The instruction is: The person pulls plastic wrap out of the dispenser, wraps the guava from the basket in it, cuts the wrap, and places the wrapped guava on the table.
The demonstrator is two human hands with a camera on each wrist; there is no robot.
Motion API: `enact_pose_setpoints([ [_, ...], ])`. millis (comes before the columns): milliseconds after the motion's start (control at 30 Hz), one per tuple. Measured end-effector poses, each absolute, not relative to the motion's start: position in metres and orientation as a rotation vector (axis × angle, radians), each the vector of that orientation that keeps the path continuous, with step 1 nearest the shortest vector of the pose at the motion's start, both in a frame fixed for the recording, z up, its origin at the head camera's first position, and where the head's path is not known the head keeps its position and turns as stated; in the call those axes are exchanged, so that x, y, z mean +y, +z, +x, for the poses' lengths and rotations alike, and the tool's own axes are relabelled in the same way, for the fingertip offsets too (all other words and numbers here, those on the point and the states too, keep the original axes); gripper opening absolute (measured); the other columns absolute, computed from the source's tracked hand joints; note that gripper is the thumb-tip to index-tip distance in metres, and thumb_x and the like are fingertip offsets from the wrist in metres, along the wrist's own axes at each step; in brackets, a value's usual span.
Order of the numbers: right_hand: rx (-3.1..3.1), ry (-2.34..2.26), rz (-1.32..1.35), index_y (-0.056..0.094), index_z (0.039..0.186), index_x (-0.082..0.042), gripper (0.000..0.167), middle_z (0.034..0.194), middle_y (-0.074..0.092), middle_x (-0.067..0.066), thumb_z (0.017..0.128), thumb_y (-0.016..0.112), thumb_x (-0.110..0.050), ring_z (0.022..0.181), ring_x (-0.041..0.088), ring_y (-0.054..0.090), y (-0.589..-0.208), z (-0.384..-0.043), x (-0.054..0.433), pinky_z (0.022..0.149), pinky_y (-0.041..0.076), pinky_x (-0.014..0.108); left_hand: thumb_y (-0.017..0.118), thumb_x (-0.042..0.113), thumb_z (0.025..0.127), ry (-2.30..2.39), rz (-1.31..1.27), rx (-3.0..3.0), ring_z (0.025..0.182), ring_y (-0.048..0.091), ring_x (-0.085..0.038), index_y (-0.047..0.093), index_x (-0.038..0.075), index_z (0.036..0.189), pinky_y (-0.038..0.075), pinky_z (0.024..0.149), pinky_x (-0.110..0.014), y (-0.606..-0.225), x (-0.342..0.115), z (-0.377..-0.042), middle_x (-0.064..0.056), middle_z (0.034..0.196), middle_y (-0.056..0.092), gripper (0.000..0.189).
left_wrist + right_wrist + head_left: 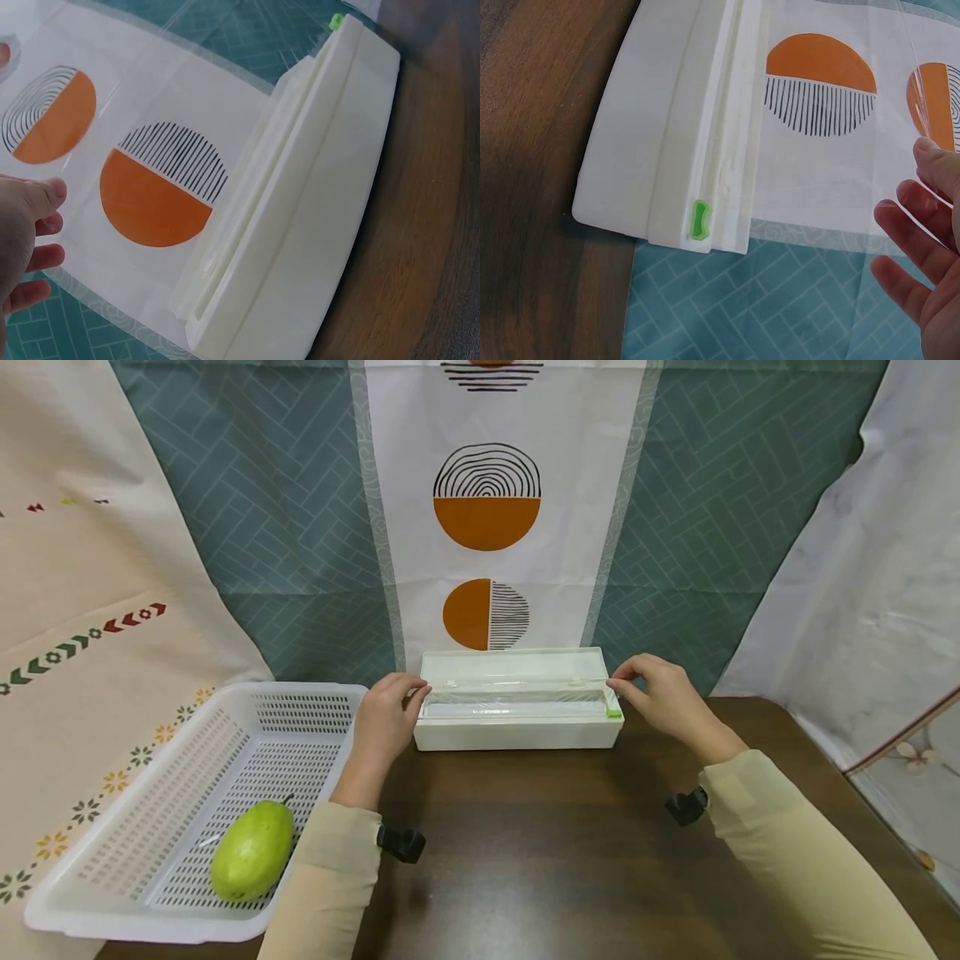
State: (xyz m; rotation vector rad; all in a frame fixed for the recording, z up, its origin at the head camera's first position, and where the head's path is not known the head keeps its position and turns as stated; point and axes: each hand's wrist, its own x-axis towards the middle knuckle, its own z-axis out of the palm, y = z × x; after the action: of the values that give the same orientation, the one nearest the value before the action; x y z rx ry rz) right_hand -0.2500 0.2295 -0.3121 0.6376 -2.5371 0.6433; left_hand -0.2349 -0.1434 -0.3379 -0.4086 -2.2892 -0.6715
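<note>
A white cling film dispenser point(517, 733) stands at the back of the table, with its lid point(513, 664) raised in the head view. Clear cling film point(517, 695) stretches across the dispenser between the two hands. At the left end, my left hand point(384, 714) pinches one side of the film between thumb and fingers. My right hand point(663, 697) pinches the other side at the right end. In the right wrist view the film edge runs from the thumb point(928, 150), the other fingers spread loosely. A green slider point(699, 220) sits at the dispenser's right end.
A white perforated basket point(56, 906) lies to the left, beside the left forearm. In it rests a green pear-shaped fruit point(253, 852) with a short stem. A patterned cloth point(495, 560) hangs right behind the dispenser. The dark wooden table point(540, 852) extends in front.
</note>
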Motion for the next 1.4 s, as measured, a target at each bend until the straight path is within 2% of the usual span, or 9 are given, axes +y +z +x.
enact_pose_setpoints([
  [233, -2.509, 0.647, 0.649, 0.065, 0.089, -0.005, 0.01, 0.089, 0.065, 0.009, 0.087, 0.067, -0.015, 0.087, 0.027, 0.061, -0.312, -0.249, 0.23, 0.074, 0.05, 0.044, 0.066, 0.015, 0.089, -0.69, -0.41, -2.274, 0.087, 0.064, -0.028, 0.071, 0.003, 0.095, 0.053, 0.078, -0.041, -0.338, -0.143, -0.234, -0.012, 0.093, 0.07, 0.015],
  [900, -2.489, 0.742, 0.603, 0.065, 0.091, -0.005, 0.011, 0.087, 0.07, 0.012, 0.087, 0.067, -0.016, 0.093, 0.034, 0.065, -0.306, -0.247, 0.228, 0.081, 0.052, 0.052, 0.066, 0.011, 0.088, -0.749, -0.453, -2.171, 0.07, 0.062, -0.025, 0.071, 0.002, 0.093, 0.053, 0.062, -0.035, -0.339, -0.143, -0.236, -0.012, 0.088, 0.069, 0.012],
  [1400, -2.487, 0.814, 0.547, 0.065, 0.092, -0.004, 0.011, 0.089, 0.069, 0.013, 0.089, 0.065, -0.014, 0.087, 0.032, 0.065, -0.301, -0.242, 0.223, 0.073, 0.052, 0.049, 0.067, 0.009, 0.087, -0.842, -0.462, -2.086, 0.074, 0.066, -0.027, 0.07, -0.001, 0.092, 0.056, 0.063, -0.036, -0.339, -0.143, -0.237, -0.015, 0.085, 0.068, 0.012],
])
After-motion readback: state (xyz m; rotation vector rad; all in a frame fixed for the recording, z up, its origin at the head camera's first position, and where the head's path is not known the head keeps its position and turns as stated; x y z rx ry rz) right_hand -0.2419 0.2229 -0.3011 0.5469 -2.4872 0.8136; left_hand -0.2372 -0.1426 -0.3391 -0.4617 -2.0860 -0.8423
